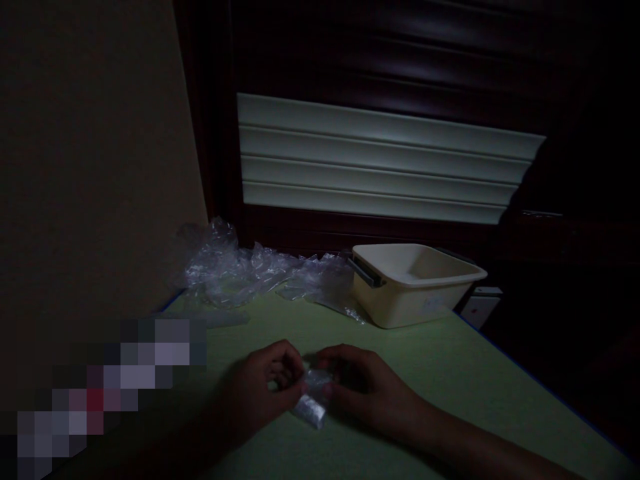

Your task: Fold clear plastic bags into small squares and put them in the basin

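Observation:
Between my two hands is a small clear plastic bag [315,408], shiny and narrow, just above or on the pale green table [425,373]. My left hand [273,380] is closed, with thumb and forefinger pinching the bag's upper left edge. From the other side my right hand [357,380] pinches its upper right edge, fingers curled. The bag's lower end hangs free toward me. In the dim light I cannot make out whether anything is inside it.
A cream plastic bin [415,300] with dark handles stands at the table's back right. Crumpled clear plastic bags [225,267] lie along the back left. A white box [483,305] sits beyond the right edge. Behind are a slatted panel [370,160] and a wall [95,147].

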Demonstrator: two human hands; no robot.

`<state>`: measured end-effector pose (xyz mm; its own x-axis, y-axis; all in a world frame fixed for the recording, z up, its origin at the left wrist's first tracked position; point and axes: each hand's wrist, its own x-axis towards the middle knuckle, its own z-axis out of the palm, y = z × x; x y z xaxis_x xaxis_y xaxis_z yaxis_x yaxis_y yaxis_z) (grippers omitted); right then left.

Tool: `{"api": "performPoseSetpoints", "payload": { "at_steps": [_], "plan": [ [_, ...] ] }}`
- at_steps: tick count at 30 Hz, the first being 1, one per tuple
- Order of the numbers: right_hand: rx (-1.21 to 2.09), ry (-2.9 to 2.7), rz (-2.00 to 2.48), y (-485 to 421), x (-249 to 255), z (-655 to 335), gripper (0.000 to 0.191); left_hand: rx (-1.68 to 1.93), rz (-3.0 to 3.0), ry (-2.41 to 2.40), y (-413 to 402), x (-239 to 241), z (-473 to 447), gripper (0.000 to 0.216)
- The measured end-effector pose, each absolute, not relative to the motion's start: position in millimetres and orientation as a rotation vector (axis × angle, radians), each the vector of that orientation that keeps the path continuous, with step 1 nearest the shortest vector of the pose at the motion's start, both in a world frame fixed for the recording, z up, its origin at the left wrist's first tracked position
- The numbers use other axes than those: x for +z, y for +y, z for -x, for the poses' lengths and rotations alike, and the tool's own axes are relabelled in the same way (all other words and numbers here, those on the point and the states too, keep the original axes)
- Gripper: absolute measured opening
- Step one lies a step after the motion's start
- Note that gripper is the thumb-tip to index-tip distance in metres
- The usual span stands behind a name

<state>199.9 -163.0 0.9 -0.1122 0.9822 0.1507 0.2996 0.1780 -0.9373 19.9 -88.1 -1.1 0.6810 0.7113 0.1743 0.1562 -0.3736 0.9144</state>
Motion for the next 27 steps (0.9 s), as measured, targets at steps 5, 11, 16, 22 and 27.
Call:
{"api": "performPoseSetpoints", "payload": {
  "at_steps": [5,11,16,22,27],
  "plan": [
    [0.988,-1.473,1.28,-161,-1,-201,0.024,0.752,-1.814,0.699,-89,-8,-21,0.021],
    [0.938,-1.291,1.25,-159,2,-203,0.027,0.561,-1.815,0.693,-93,6,-20,0.026],
    [0.984,-1.29,1.195,-162,-1,-198,0.032,0.558,-1.873,0.745,-93,5,-21,0.022],
    [0.956,-1.41,1.236,-161,-7,-198,0.037,0.574,-1.676,0.709,-83,-2,-22,0.018],
    [1.012,-1.359,1.17,-159,-5,-197,0.036,0.559,-1.658,0.672,-84,-2,-23,0.016]
  ]
}}
